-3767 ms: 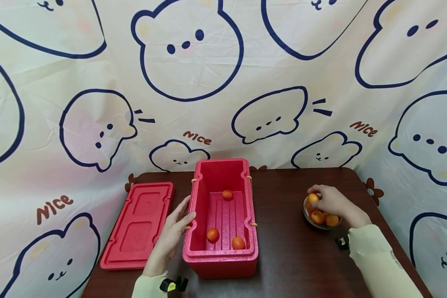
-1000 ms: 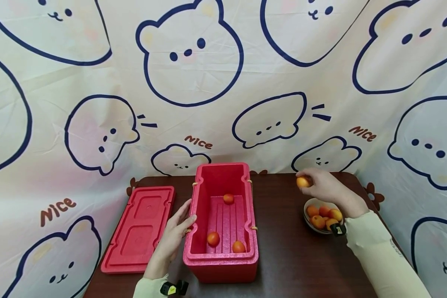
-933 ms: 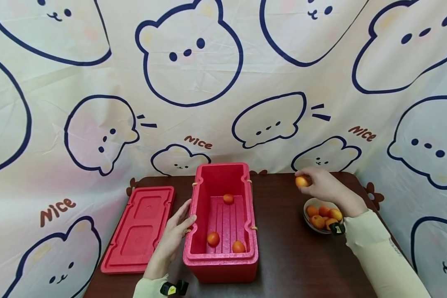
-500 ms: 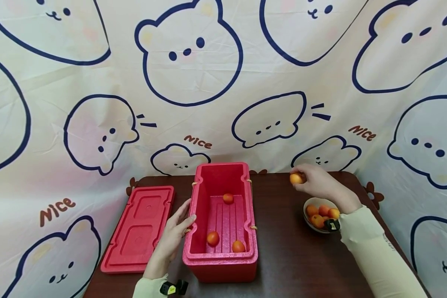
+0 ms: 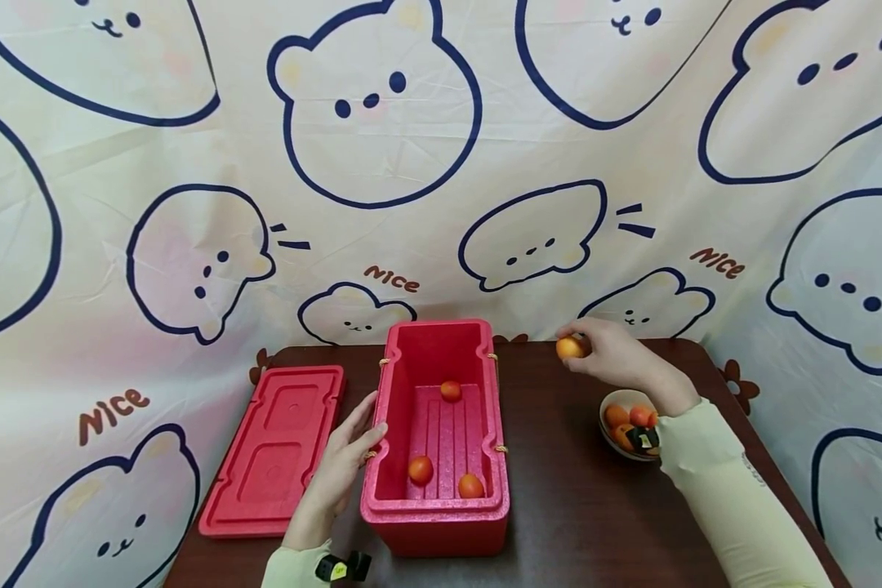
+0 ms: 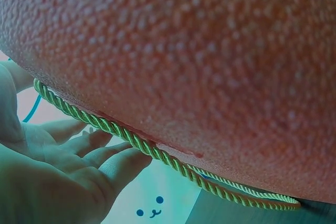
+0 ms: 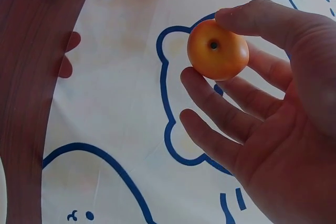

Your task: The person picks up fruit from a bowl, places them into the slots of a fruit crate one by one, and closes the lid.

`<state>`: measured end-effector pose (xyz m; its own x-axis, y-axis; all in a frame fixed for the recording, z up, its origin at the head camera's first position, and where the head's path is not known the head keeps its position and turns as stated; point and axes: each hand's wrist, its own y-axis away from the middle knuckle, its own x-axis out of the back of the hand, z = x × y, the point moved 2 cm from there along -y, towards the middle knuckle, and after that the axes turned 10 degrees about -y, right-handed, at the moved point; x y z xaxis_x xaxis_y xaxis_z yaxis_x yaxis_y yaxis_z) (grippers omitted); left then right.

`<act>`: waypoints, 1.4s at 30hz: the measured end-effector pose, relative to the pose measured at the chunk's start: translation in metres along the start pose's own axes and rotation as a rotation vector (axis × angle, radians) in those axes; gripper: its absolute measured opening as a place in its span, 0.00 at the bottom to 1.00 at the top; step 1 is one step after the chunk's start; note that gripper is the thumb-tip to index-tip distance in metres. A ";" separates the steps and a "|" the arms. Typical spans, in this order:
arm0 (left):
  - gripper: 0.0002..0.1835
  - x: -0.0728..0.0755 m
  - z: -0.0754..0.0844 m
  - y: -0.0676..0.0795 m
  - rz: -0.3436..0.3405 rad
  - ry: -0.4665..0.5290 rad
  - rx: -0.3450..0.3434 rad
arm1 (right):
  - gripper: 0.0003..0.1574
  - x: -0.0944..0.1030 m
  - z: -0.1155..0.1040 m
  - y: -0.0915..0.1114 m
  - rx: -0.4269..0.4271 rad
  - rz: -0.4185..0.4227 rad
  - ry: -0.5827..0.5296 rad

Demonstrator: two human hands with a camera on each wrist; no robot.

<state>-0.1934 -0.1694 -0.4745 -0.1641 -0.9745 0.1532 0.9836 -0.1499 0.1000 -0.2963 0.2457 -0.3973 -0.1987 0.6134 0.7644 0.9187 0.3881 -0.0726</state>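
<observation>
In the head view my right hand pinches a small round orange fruit above the table, up and left of the bowl. The right wrist view shows this yellow-orange fruit between thumb and fingers, its dark stem pit facing the camera. A red foam box stands open-topped mid-table, with three fruits on its floor: one at the back, two near the front. My left hand rests along the box's left side, fingers extended, thumb at the rim. A green-looking twisted cord crosses beside it in the left wrist view.
A bowl with several more orange fruits sits at the right, partly hidden by the right wrist's black camera. A red lid lies flat left of the box. Behind the dark table hangs a bear-patterned cloth.
My right hand took a fruit out of the bowl, lifted it, and has since drifted left toward the box. The left hand and box have stayed in place.
</observation>
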 end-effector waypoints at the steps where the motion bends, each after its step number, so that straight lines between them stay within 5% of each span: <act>1: 0.39 0.000 0.000 0.000 0.000 0.000 0.001 | 0.22 0.000 -0.002 -0.001 -0.002 -0.003 -0.009; 42: 0.38 -0.001 0.001 0.000 0.005 -0.014 0.001 | 0.24 -0.027 -0.056 -0.027 0.094 -0.078 -0.090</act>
<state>-0.1937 -0.1684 -0.4740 -0.1601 -0.9728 0.1673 0.9844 -0.1448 0.0999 -0.2962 0.1803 -0.3804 -0.3021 0.6362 0.7099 0.8641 0.4972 -0.0779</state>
